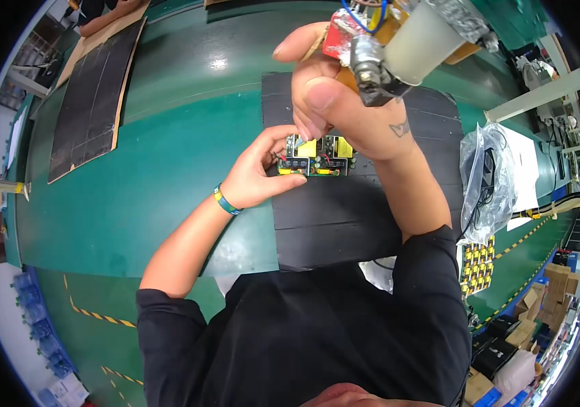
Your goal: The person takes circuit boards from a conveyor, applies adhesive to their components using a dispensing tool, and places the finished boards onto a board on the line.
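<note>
My left hand (260,169) grips the left end of a small green circuit board (313,166), thumb along its near edge and fingers at its far side. The board carries yellow transformers and dark components. Above it, my right hand (347,112) is closed around a bulky tool with a white cylinder (422,44), a metal fitting, a red part and a blue wire. The tool's kind cannot be made out, and its lower end is partly hidden by my fingers, which hang close over the board's far left part.
Under the board lies a black mat (344,224) on the green table (167,176). To the right are a plastic bag with a black cable (487,176), white paper (524,169) and several yellow-topped boards (478,266). A black panel (96,95) lies far left, near another person's arm (110,17).
</note>
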The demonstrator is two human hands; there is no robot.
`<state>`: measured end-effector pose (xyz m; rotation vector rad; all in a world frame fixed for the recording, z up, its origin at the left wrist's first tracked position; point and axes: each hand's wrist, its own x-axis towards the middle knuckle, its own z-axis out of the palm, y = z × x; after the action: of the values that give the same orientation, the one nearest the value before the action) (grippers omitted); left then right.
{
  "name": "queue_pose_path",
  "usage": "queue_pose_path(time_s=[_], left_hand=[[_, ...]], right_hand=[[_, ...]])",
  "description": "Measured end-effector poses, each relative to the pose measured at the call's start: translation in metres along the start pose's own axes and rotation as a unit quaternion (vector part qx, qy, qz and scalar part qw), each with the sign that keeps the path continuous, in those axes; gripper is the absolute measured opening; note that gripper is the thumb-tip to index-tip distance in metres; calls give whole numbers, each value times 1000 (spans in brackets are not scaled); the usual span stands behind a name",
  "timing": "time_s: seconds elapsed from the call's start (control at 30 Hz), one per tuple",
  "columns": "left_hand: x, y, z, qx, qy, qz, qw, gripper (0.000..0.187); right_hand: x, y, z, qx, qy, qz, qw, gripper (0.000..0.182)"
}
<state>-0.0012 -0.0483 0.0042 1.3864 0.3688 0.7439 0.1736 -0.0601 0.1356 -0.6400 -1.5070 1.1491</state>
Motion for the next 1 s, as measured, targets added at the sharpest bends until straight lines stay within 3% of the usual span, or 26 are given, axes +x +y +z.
queue_pose_path(time_s=[1.0], left_hand=[[-3,-6,0,30,-5,14,999,70]], right_hand=[[3,0,-6,-21,10,-16,1000,33]])
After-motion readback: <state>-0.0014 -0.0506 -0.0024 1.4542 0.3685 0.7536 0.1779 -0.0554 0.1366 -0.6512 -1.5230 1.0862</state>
